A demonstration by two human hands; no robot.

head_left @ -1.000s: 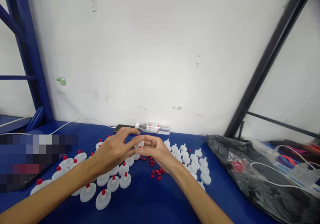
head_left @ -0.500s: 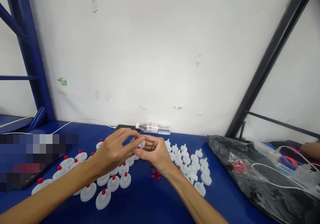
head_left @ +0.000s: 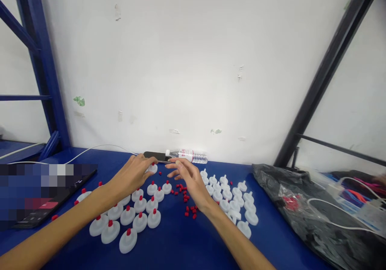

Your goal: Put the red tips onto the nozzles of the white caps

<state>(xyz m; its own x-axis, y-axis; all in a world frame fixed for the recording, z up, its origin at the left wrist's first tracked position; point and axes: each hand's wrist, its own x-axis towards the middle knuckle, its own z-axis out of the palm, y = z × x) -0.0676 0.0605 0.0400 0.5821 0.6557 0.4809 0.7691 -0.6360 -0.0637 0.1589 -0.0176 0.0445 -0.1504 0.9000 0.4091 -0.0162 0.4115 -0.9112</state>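
Head view: we see the left hand [head_left: 135,171] with its fingers closed on a white disc with a red tip [head_left: 152,168], held above the far side of the worktop [head_left: 196,246]; those fingers hide part of its rim. Our right hand [head_left: 189,179] is loosely spread, the fingers apart, near some loose red caps [head_left: 186,197], a few of which it may cover. Our left forearm blocks part of the group of red-tipped discs [head_left: 128,241], while plain white discs [head_left: 224,205] crowd together to the right, overlapping so that we cannot count them. Both forearms are cut off by the frame's edge. At the left, blurring blocks mask much of a dark screen [head_left: 81,181]. A phone [head_left: 155,156] is partly covered by the left hand. Beside it lies a clear bottle [head_left: 197,157]; its label [head_left: 186,154] carries red marks too small for us to read.
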